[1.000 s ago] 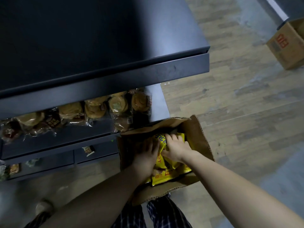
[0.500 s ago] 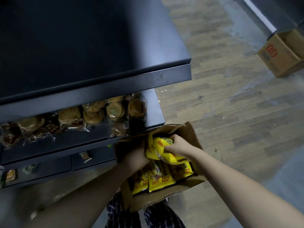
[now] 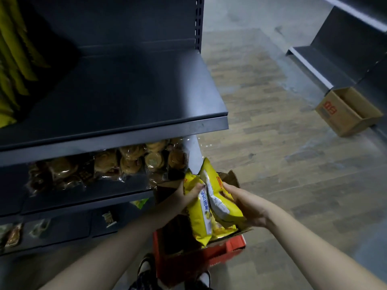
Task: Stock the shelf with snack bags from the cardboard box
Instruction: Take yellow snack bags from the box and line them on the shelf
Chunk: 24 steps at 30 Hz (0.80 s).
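An open cardboard box (image 3: 194,260) with a red front stands on the floor at my feet, with more yellow bags (image 3: 224,229) inside. Above it I hold two yellow snack bags. My left hand (image 3: 185,194) grips the left bag (image 3: 198,218), thumb over its front. My right hand (image 3: 244,203) grips the right bag (image 3: 217,197) from the side. A dark shelf board (image 3: 117,97) sits up and to the left, with yellow bags (image 3: 10,65) standing at its far left end.
The lower shelf (image 3: 83,195) holds clear packs of round pastries (image 3: 129,162). Small packets lie on the bottom shelf (image 3: 12,235). Another open cardboard box (image 3: 347,111) sits on the wooden floor at the right, beside a second shelving unit (image 3: 326,57).
Both hands have risen out of the box, each lifting a yellow bag. My head has tilted up, bringing the upper shelf and its yellow bags into view.
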Each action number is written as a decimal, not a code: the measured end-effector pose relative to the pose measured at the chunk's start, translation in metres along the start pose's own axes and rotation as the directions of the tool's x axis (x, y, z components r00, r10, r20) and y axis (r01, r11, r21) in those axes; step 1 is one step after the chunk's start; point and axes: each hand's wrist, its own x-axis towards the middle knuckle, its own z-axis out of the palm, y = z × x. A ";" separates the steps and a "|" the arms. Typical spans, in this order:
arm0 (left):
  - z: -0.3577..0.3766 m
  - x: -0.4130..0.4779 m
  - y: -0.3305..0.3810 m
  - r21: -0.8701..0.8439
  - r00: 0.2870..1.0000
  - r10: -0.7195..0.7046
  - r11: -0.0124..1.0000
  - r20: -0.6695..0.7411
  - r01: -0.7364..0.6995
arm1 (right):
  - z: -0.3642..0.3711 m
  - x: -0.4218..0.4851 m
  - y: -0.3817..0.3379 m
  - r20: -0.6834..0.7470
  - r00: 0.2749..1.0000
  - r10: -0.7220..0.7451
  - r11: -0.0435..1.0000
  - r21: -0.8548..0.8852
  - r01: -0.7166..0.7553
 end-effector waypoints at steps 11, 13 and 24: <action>0.003 -0.054 0.067 -0.234 0.986 -0.083 0.971 -0.141 0.049 | 0.104 -0.024 -0.010 -0.128 0.775 -0.619 0.702 -0.533 0.473; -0.001 -0.067 0.077 -0.306 0.987 0.012 0.950 -0.158 -0.061 | 0.123 -0.025 -0.009 -0.057 0.717 -0.695 0.640 -0.504 0.581; -0.036 -0.124 0.137 -0.228 0.766 0.348 0.816 -0.540 -0.532 | 0.198 -0.049 -0.072 0.188 0.451 -0.873 0.312 -0.496 0.810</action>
